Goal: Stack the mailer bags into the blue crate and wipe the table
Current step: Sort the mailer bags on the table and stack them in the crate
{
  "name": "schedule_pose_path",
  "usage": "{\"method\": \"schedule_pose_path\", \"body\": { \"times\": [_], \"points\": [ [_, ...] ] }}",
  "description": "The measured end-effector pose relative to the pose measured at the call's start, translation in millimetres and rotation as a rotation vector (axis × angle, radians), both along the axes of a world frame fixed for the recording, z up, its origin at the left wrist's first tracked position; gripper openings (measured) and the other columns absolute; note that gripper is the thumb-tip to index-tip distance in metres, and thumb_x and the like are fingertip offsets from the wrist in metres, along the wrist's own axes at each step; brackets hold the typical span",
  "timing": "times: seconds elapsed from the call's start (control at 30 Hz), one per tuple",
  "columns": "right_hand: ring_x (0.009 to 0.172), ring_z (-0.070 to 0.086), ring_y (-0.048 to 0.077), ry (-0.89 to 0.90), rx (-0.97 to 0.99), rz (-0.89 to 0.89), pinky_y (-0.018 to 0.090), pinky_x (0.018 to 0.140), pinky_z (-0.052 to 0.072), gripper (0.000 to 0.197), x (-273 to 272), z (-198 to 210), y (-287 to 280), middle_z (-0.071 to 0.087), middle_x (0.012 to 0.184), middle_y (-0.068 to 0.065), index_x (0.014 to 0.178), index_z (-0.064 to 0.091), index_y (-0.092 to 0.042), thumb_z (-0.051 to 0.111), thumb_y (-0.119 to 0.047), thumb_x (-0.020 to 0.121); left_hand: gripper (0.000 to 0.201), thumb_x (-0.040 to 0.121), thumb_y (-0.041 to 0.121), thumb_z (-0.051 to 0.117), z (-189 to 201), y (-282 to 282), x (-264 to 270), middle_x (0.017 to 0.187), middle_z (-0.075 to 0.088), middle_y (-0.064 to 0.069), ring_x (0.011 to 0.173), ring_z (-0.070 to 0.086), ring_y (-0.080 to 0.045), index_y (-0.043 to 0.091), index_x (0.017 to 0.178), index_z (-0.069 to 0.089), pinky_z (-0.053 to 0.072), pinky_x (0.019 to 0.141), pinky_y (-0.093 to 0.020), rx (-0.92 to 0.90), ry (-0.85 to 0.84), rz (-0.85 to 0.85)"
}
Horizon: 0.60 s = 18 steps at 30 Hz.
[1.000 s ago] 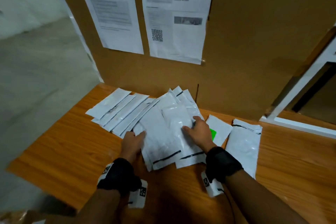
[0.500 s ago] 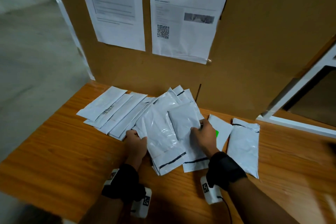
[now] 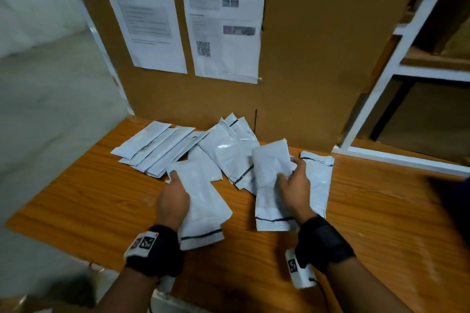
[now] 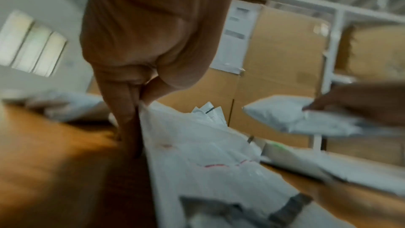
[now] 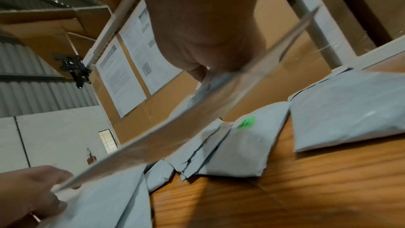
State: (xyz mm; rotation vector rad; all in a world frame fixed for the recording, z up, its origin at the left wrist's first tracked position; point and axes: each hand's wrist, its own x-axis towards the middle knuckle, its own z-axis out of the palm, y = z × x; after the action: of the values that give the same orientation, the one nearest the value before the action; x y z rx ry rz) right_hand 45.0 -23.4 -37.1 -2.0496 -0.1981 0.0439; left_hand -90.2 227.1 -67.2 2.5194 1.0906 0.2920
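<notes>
1. gathering step under way: left hand gripping one white mailer bag, right hand pinching a second mailer bag, both lifted off the wooden table.
2. remaining bags fanned at 11 to 1 o'clock.
3. blue crate nowhere in view.
4. next, likely: locating the crate, laying both bags flat inside.

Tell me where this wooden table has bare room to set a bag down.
Bare wood shows on the orange-brown wooden table left of the left hand, and right of the right hand. The back centre is crowded with overlapping white plastic mailer bags.
</notes>
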Motion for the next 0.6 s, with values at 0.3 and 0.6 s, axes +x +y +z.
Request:
{"method": "schedule_pose_path", "body": {
  "times": [0.3,0.6],
  "points": [
    [0.128,0.043,0.003,-0.090,0.137,0.015,0.038,0.111,0.041,0.042,-53.5,24.5,-144.8,0.049,0.144,-0.010,0.140,0.049,-0.025,0.050,-0.013,0.100,0.027,0.094,-0.003,0.049,52.2,-142.3,-24.7,0.105,0.069,-0.013,0.098,0.063,-0.027,0.005,0.104,0.073,0.048,0.087,-0.031,-0.060,-0.534,-0.276],
    [0.119,0.044,-0.009,-0.244,0.193,-0.228,0.012,0.096,0.036,0.039,-109.1,69.2,-304.1,0.048,0.128,-0.025,0.134,0.053,-0.030,0.054,-0.015,0.098,0.016,0.085,0.010,0.073,109.9,-319.7,-1.5,0.093,0.062,0.018,0.096,0.058,0.003,0.025,0.090,0.071,0.045,0.095,-0.025,-0.250,-0.692,-0.680]
  ]
}}
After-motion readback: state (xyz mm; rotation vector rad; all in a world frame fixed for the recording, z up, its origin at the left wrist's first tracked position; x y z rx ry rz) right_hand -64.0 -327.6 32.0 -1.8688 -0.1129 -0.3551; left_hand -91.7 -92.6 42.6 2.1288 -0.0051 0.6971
